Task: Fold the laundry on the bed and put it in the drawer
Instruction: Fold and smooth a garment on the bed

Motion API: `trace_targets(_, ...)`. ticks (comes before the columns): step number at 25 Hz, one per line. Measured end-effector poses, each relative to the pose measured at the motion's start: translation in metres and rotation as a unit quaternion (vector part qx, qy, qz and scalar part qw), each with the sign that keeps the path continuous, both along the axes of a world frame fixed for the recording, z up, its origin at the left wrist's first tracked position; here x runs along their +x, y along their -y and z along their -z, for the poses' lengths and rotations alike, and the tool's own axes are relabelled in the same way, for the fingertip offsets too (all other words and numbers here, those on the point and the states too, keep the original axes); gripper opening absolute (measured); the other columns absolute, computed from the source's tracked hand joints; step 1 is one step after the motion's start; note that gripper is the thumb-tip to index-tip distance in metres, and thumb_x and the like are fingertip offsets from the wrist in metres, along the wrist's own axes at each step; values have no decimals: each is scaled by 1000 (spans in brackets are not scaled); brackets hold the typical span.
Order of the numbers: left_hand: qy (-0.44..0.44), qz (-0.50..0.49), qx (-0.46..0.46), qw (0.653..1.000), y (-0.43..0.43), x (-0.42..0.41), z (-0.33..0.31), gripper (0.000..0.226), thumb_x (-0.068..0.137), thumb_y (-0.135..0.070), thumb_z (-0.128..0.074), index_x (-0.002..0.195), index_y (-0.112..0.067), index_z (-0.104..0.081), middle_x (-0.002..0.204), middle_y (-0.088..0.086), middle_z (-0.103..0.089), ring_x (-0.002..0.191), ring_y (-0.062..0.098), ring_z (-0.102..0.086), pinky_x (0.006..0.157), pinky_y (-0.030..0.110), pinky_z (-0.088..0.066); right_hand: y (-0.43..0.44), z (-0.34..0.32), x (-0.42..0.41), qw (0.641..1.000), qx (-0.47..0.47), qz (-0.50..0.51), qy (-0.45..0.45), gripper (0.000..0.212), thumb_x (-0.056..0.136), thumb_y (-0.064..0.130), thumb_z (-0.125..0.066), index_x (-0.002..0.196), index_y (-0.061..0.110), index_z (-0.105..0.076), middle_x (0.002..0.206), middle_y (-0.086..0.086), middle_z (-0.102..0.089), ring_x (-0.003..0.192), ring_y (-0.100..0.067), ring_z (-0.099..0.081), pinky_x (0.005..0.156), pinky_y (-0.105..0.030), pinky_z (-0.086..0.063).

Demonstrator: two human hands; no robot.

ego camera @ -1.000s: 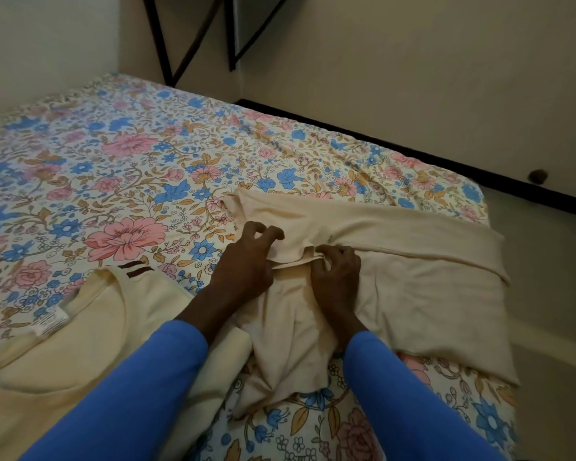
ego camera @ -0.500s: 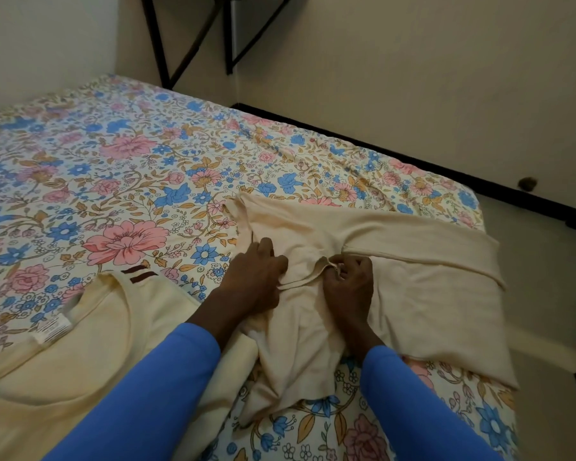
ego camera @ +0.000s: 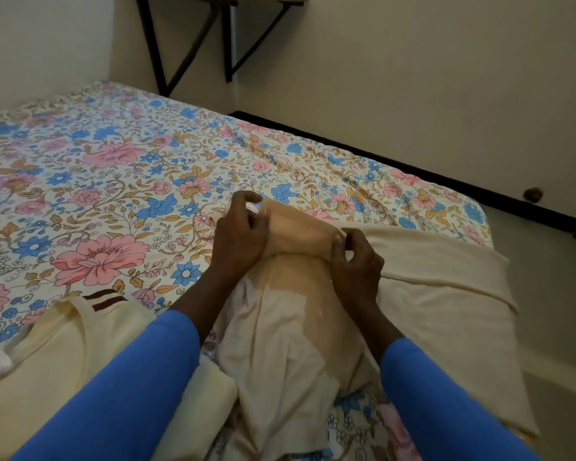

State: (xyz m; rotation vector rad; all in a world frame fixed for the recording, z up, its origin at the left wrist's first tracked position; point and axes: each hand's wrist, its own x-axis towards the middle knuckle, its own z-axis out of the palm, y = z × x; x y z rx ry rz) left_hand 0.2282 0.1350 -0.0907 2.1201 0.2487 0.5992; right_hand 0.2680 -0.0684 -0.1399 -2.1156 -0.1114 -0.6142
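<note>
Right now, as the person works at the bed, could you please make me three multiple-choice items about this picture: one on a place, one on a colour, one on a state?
1. Where does the cream shirt with brown stripes lie?
A. On the bed, left of the beige garment
B. On the floor
C. On the wall shelf

2. What colour are the sleeves?
A. Red
B. Blue
C. Green

3. How is the beige garment held?
A. The left hand and the right hand both pinch its top edge
B. One hand alone presses it flat
C. No hand touches it

Answers:
1 A: it lies on the floral sheet beside the left arm.
2 B: both forearms are covered in blue.
3 A: the fingers of each hand close on the cloth's edge.
</note>
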Motion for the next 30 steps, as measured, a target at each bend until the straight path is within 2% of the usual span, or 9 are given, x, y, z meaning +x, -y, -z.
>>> trace_targets(3,-80,-15,-40,996,-4,16,37,57,99,-34,-66,147,-20,-39,117,8,-70,105,27,-66,89,35,-48,-8,19,34,993,-32,26,-106,40,100,42,-54,137,27,-52,120,0,-67,117,-26,-59,106,-49,-41)
trace_targets(5,-79,7,4,997,-6,15,65,66,92,-27,-72,150,-20,-40,129,9,-66,114,27,-64,96,38,-50,-12,45,33,992,-107,43,-58,48,97,42,-57,142,25,-49,131,-3,-59,123,-26,-53,105,-48,-40)
trace_targets(8,-32,-13,-30,999,-7,16,73,64,87,-13,-72,145,-22,-46,133,4,-57,114,16,-59,100,38,-53,-9,50,34,998,-46,32,-39,57,94,46,-58,144,21,-46,138,-4,-49,126,-25,-50,107,-48,-42)
trace_targets(11,-43,-90,2,995,0,-11,68,57,88,-12,-71,140,-15,-49,142,12,-45,128,26,-50,109,38,-45,2,46,8,998,-23,-30,-45,67,94,50,-57,149,14,-43,150,-9,-39,140,-27,-40,113,-50,-42)
trace_targets(16,-264,-142,-11,954,-6,-56,41,59,97,-47,-61,136,-5,-47,131,19,-60,121,40,-58,94,43,-47,23,44,-73,954,-247,-128,-112,84,91,80,-26,160,30,-31,171,3,-19,157,-18,-17,128,-46,-14)
trace_targets(20,-293,-131,86,943,-14,-75,41,45,103,-46,-48,127,-9,-55,126,18,-63,117,40,-60,92,44,-48,33,42,-112,898,-379,-165,-149,103,78,91,12,164,41,-15,174,7,-4,160,-18,2,128,-48,0)
trace_targets(23,-282,-181,44,941,-50,-80,39,38,100,-36,-54,122,-5,-58,124,21,-65,116,41,-61,88,42,-48,35,37,-121,882,-412,-176,-144,98,79,90,13,164,44,-8,174,7,2,160,-20,6,128,-50,1)
trace_targets(26,-285,-183,13,941,-68,-67,35,55,85,-52,-60,121,-10,-58,120,12,-68,111,38,-64,85,40,-48,36,36,-128,878,-428,-173,-130,96,81,89,11,164,43,-6,174,5,4,160,-23,7,128,-53,-1)
trace_targets(30,-235,-182,-4,955,-81,-21,29,70,95,-65,-50,137,-8,-52,135,16,-62,124,38,-59,99,45,-48,34,42,-129,889,-421,-161,-85,88,90,84,-4,165,38,-15,174,0,-6,161,-27,-2,126,-57,-9)
